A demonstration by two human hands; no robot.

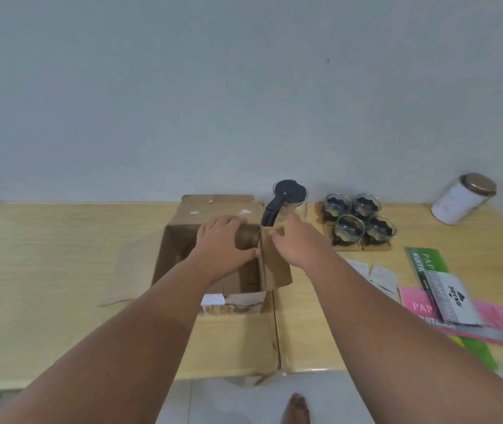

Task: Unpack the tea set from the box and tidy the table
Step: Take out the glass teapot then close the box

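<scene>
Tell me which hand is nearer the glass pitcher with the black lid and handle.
Right. The right hand is at the box's right flap, just below the glass pitcher with the black lid and handle. The left hand is inside the box, farther left, gripping a brown cylinder.

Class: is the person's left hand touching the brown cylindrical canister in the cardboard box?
Touching. The head view shows the left hand wrapped over the brown cylindrical canister, fingers on its top, no gap visible.

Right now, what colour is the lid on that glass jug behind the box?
Black, matching its handle; the jug's lid shows clearly in the head view.
</scene>
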